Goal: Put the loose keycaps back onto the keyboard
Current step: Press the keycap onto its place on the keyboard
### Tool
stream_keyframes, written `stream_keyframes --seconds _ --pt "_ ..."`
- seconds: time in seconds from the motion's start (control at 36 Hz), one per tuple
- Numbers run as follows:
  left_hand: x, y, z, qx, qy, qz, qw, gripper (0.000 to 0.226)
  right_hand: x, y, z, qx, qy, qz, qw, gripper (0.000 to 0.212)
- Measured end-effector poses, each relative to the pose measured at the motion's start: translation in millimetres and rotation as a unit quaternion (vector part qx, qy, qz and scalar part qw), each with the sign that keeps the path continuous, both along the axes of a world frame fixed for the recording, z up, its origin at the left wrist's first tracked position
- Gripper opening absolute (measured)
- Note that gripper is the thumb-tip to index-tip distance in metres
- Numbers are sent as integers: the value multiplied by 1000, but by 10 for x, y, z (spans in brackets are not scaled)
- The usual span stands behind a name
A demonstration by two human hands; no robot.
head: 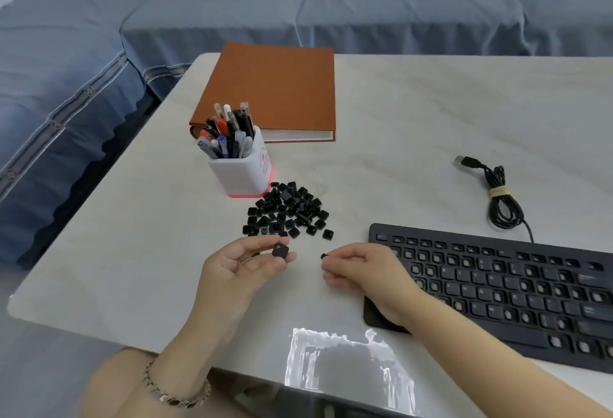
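Note:
A black keyboard [517,288] lies at the right of the white table, with many of its key seats bare. A pile of loose black keycaps [288,210] sits left of it, below the pen cup. My left hand [238,268] is raised just in front of the pile and pinches one black keycap [280,249] between thumb and fingertips. My right hand [365,271] hovers at the keyboard's left end with its fingers curled, and a small black piece [323,256] shows at its fingertips.
A white pen cup [242,165] full of pens stands behind the pile. A brown book [275,89] lies farther back. The keyboard's coiled USB cable [497,192] rests behind the keyboard. A blue sofa [232,13] borders the table.

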State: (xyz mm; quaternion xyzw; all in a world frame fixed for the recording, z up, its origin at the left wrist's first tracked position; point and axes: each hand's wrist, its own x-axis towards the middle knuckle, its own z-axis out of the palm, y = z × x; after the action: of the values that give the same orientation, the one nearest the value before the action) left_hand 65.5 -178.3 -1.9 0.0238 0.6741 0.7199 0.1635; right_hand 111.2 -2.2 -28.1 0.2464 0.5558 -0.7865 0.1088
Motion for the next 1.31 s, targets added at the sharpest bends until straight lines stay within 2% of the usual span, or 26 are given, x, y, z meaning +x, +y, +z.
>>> stream_keyframes --seconds 0.17,0.42,0.61,0.81,0.86,0.97,1.08,1.19,1.31 --pt "76 198 -6 -25 -11 -24 999 26 197 307 149 -95 -15 -25 995 11" --pt "262 465 -26 -82 -26 -70 994 23 550 538 264 -136 11 -18 990 19" --pt "357 645 -23 -91 -27 -83 992 23 751 654 355 -170 35 -43 984 28" --pt "470 836 -41 -87 -27 -100 991 23 868 802 371 -163 37 -67 984 31" --pt "523 919 -50 -84 -34 -107 990 22 909 858 356 -153 29 -78 985 29" --pt "620 1087 -130 -107 -43 -129 985 22 1060 1017 261 -95 -5 -99 990 12" --pt "722 1299 -190 -142 -12 -165 976 23 1269 1225 124 54 -45 -91 993 14" --pt "818 1545 -209 -153 5 -205 967 20 1442 1444 26 185 -73 -72 977 19" --pt "899 1766 -255 -148 -17 -240 959 22 1541 1624 -2 185 -96 -94 974 22"
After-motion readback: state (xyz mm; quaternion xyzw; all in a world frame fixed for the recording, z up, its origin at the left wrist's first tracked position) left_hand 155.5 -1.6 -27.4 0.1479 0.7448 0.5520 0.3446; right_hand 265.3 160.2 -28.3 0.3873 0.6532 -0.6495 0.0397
